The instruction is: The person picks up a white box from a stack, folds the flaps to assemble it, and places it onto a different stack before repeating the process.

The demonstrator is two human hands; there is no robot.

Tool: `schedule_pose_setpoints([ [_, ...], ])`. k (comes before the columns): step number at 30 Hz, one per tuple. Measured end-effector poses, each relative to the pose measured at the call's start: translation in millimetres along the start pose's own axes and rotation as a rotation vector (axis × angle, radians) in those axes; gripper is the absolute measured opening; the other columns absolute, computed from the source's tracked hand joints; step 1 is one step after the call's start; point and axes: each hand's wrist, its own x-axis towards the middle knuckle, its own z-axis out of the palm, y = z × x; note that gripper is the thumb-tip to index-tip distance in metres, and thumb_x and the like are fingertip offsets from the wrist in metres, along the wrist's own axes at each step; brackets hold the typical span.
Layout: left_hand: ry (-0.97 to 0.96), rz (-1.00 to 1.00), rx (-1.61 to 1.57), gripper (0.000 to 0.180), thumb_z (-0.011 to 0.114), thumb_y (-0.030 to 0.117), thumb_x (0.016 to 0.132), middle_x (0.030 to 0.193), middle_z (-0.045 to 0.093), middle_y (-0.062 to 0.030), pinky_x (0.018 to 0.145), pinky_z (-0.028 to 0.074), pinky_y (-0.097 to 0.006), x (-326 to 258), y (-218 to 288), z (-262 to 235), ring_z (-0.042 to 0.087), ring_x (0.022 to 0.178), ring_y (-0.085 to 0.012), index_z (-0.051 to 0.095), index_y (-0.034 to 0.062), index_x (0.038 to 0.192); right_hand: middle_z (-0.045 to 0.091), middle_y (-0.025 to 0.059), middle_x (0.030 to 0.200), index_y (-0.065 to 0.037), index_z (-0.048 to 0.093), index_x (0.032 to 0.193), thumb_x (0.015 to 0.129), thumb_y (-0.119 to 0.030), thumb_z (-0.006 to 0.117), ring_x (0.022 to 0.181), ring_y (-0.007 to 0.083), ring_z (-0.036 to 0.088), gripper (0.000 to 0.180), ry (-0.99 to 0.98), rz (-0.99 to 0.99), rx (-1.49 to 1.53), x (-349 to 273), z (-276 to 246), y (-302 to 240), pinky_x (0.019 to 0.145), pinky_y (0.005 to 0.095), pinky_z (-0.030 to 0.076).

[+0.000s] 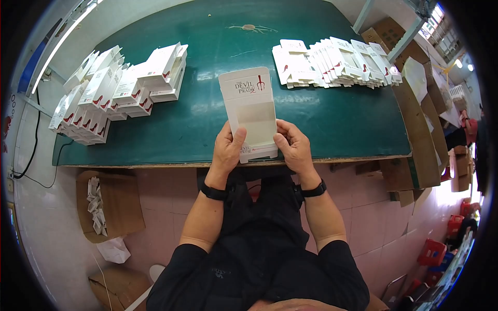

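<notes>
"Where are you holding that white windowed carton point(249, 98)?"

"I'm holding it in front of me, over the near edge of the green table point(337, 124), with its printed upper panel pointing away. Whether its lower end is touching the tabletop, I'm not managing to tell."

"What are your hands doing?"

"My left hand point(226, 147) is gripping the lower left side, partly closed: the thumb is lying across the front while the fingers are going behind. My right hand point(295, 147) is pinching the right edge, its thumb resting near the window's lower corner, its fingers curling half shut."

"What's making for good handling here?"

"Light, even pressure, I'm thinking. Thin card is probably creasing under a hard squeeze, so I'm favouring the borders over the window and matching one side's force to the other's."

"And your arms?"

"My elbows are bending outward, my forearms point(205, 223) are slanting in toward the carton, and my wrists, both wearing black bands point(213, 193), are lying nearly straight."
</notes>
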Motion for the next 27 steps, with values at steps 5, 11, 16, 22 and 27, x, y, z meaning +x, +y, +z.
schedule_pose_setpoints([
  [5, -0.002, -0.008, -0.005, 0.051, 0.059, 0.038, 0.110, 0.129, 0.068, -0.0096, 0.100, 0.050, -0.030, 1.5, -0.1, -0.4, 0.063, 0.116, -0.0148, 0.057, -0.0038, 0.140, 0.076, 0.0095, 0.116, 0.001, 0.064, 0.135, 0.102, -0.017, 0.072, 0.104, 0.0153, 0.072, 0.039, 0.001, -0.003, 0.008, 2.1, 0.1, -0.5, 0.092, 0.0307, 0.056],
  [11, -0.010, 0.008, 0.012, 0.051, 0.059, 0.038, 0.110, 0.129, 0.068, -0.0096, 0.100, 0.050, -0.030, 1.8, 1.8, 0.6, 0.063, 0.116, -0.0147, 0.056, -0.0038, 0.140, 0.077, 0.0098, 0.116, 0.001, 0.064, 0.135, 0.102, -0.018, 0.072, 0.103, 0.0157, 0.072, 0.039, 0.000, -0.007, -0.023, 2.4, -1.1, 0.6, 0.092, 0.0308, 0.057],
  [16, -0.011, 0.009, 0.022, 0.050, 0.059, 0.037, 0.110, 0.129, 0.068, -0.0097, 0.100, 0.050, -0.030, -0.2, 2.5, -1.7, 0.063, 0.116, -0.0145, 0.057, -0.0038, 0.140, 0.077, 0.0099, 0.115, 0.001, 0.064, 0.136, 0.102, -0.018, 0.072, 0.103, 0.0158, 0.072, 0.040, 0.003, -0.003, -0.027, 0.5, 0.3, 2.5, 0.092, 0.0307, 0.057],
  [22, -0.005, 0.003, 0.025, 0.049, 0.059, 0.036, 0.111, 0.130, 0.068, -0.0098, 0.100, 0.050, -0.030, -1.8, -0.6, -2.5, 0.063, 0.116, -0.0145, 0.057, -0.0039, 0.140, 0.077, 0.0099, 0.115, 0.002, 0.064, 0.134, 0.101, -0.017, 0.072, 0.101, 0.0155, 0.072, 0.039, 0.023, -0.014, -0.019, -1.1, 3.1, -0.9, 0.091, 0.0305, 0.057],
  [27, 0.005, -0.027, 0.050, 0.049, 0.059, 0.036, 0.111, 0.129, 0.069, -0.0101, 0.099, 0.050, -0.030, 3.4, -2.8, -3.3, 0.063, 0.115, -0.0149, 0.057, -0.0041, 0.139, 0.077, 0.0097, 0.112, 0.002, 0.066, 0.132, 0.100, -0.017, 0.073, 0.099, 0.0150, 0.072, 0.038, 0.036, 0.001, -0.071, 3.4, 0.2, -3.4, 0.089, 0.0305, 0.057],
])
